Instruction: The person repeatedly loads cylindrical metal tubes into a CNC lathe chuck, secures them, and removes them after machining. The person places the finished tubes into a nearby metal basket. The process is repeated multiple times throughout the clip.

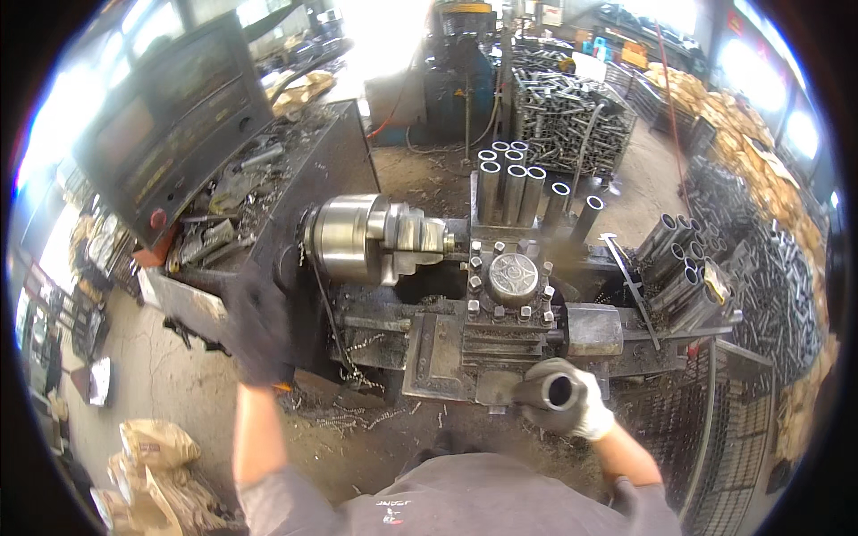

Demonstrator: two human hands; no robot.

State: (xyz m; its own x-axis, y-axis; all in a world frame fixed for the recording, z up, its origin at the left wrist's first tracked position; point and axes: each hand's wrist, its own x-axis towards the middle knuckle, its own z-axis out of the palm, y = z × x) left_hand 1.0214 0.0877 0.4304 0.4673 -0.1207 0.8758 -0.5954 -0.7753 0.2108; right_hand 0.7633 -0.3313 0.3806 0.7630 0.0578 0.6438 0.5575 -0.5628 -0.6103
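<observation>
My right hand [576, 406], in a dark-and-white glove, is closed around a short steel tube [552, 393]. The tube's round open end faces up, in front of the lathe's carriage. My left hand [256, 326], in a dark glove, is raised beside the headstock at the left; motion smears its fingers, so their pose cannot be made out. Between and beyond my hands lies the lathe, with its shiny chuck [347, 239] and a square tool post [512, 277] ringed with bolts. The chuck jaws point toward the tool post.
Several steel tubes [514, 192] stand upright behind the tool post. More tubes [684, 268] lean together at the right, near a caliper [632, 290] lying across the bed. Metal shavings [362, 357] hang below the chuck. A heaped bin of metal parts [572, 121] stands behind.
</observation>
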